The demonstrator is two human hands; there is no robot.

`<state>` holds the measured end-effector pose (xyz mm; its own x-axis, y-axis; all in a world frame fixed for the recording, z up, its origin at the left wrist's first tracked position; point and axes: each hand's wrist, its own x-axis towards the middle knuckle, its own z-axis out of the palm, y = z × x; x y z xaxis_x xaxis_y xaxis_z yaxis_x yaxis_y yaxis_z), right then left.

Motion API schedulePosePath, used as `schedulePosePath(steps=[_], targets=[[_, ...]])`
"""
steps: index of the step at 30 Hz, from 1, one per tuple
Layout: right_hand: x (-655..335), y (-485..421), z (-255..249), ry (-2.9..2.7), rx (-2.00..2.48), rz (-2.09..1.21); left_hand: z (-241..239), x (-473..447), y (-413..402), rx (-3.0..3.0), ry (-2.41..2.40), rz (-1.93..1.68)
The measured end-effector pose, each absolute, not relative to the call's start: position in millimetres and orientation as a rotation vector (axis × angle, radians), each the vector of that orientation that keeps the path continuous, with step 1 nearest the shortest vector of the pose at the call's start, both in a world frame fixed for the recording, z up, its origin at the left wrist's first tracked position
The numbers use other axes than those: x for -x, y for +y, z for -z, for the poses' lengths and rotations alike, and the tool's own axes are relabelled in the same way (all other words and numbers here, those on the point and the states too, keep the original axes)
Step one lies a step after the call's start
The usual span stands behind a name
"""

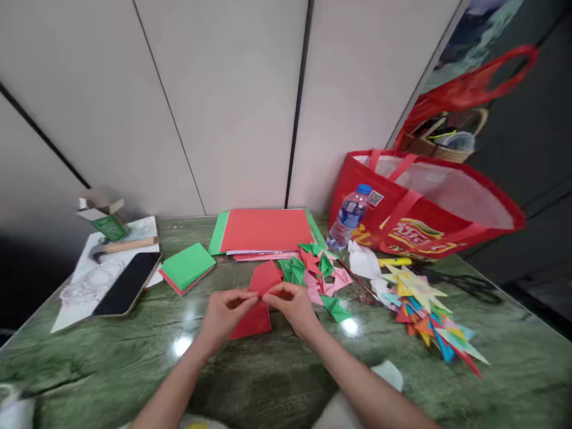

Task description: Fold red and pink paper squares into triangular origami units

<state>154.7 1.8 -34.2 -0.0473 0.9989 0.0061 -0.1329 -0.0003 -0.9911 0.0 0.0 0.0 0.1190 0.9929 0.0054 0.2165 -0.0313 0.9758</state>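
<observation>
A folded red paper sheet (261, 295) lies on the green marble table (134, 357) in front of me. My left hand (226, 314) pinches its middle edge from the left, fingers closed on the paper. My right hand (292, 307) pinches the same fold from the right, fingers closed. Just behind the hands sits a heap of small folded red, green and pink paper pieces (319, 274).
A stack of large red and green sheets (263, 231) and a small green square pad (187, 266) lie at the back. A phone (127, 283), a hammer (123, 246), a water bottle (348, 217), a red bag (424, 202) and a colourful paper star garland (429, 316) surround them.
</observation>
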Motion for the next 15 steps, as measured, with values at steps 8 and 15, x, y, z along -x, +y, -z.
schedulePosePath(steps=[8, 15], targets=[[-154.4, 1.1, 31.9, -1.077, 1.078, -1.293, -0.1, -4.5, -3.8, -1.187, 1.15, -1.064], [-153.6, 1.3, 32.9, -1.058, 1.073, -1.274, 3.0, -5.2, -0.3, -0.969, 1.015, -1.05]])
